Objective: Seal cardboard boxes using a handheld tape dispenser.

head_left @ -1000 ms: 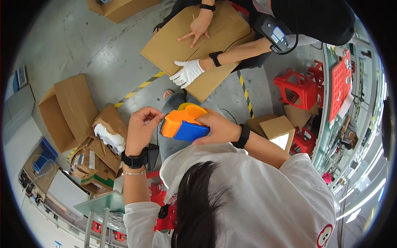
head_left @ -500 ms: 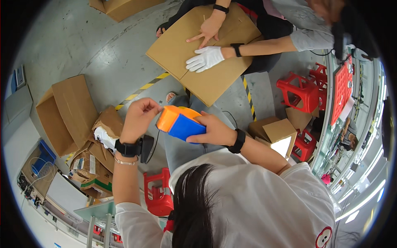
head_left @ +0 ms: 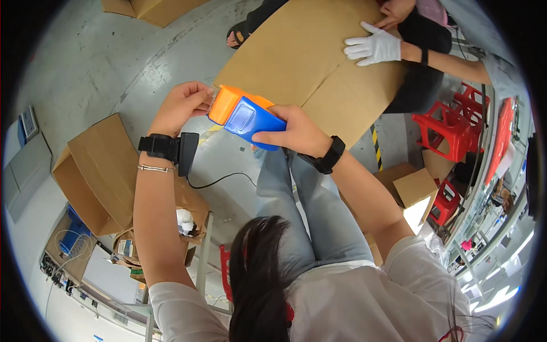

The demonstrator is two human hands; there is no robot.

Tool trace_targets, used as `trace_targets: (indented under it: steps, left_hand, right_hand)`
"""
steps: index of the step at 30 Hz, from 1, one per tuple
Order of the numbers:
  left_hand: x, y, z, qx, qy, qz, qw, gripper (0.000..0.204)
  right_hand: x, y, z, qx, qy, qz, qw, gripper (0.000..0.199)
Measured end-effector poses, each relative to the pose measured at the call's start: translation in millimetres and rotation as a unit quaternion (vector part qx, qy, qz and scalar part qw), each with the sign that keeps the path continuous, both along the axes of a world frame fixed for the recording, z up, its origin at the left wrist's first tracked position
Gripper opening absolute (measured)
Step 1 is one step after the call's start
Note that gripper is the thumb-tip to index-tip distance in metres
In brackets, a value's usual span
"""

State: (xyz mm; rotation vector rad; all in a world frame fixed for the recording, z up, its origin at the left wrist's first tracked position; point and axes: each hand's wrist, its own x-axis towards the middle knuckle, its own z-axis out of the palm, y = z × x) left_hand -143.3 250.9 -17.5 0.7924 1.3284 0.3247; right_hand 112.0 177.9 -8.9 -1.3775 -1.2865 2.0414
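Note:
A blue and orange tape dispenser (head_left: 244, 117) is held up in front of me, over the near edge of a large flat cardboard box (head_left: 296, 62). My right hand (head_left: 297, 134) grips its rear end, thumb across the blue side. At the dispenser's orange front, my left hand (head_left: 185, 105) has its thumb and fingers pinched together; what lies between the fingertips is too small to make out. Another person's white-gloved hand (head_left: 376, 47) rests flat on the box, and that person's bare hand (head_left: 397, 11) is beside it at the far edge.
An open cardboard box (head_left: 94, 176) stands on the floor at left. Red stools (head_left: 444, 131) and a smaller open box (head_left: 413, 188) are at right. A black cable (head_left: 222, 175) hangs near my left wrist. Another carton (head_left: 154, 8) lies at the far left.
My view has shifted toward the box, and both hands with the dispenser are now farther forward, by its edge. The other person's hands have shifted to the right in view.

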Motion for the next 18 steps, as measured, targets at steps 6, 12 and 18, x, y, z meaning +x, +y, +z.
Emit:
trace_targets:
  steps: [6,12,18]
  left_hand:
    - [-9,23,-32,-0.008,-0.001,-0.029,1.0,0.013]
    - [-37,57,-50,-0.016,0.068,-0.044,0.997,0.014]
    - [-90,77,-66,0.057,0.071,-0.044,0.995,0.017]
  right_hand:
    - [-7,15,-21,-0.033,0.006,-0.013,0.999,0.037]
    - [-4,10,-8,-0.082,-0.047,-0.035,0.995,0.036]
    - [25,-11,13,-0.112,-0.136,0.002,0.984,0.032]
